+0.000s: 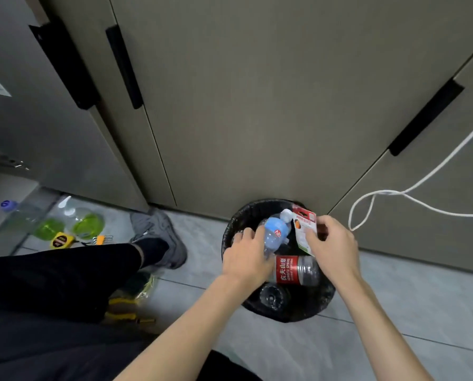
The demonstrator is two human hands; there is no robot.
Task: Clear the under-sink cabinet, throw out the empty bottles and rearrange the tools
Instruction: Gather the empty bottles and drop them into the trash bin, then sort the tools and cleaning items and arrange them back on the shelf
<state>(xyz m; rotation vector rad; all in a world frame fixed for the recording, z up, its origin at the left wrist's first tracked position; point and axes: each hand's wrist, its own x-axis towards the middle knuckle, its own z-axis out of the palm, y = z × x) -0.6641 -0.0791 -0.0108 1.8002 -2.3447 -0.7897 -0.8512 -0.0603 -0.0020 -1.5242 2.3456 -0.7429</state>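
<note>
Over a black bin [231,229] lined with a dark bag, my left hand [246,257] grips a clear plastic bottle with a blue label [275,233]. My right hand [334,246] holds a red and white card packet [304,229] above the bin's far side. Inside the bin lie a bottle with a red label [295,270] and another clear bottle [272,296]. At the left, on the floor, lie a yellow tape measure [62,240], a set of hex keys [100,239] and green-tinted bottles [65,224].
Grey-brown cabinet doors [257,105] with black handles stand behind the bin; one door at the left hangs ajar. A white cable [394,192] dangles at the right. My leg and grey shoe [161,237] are left of the bin, with yellow-handled tools [125,306] under the knee.
</note>
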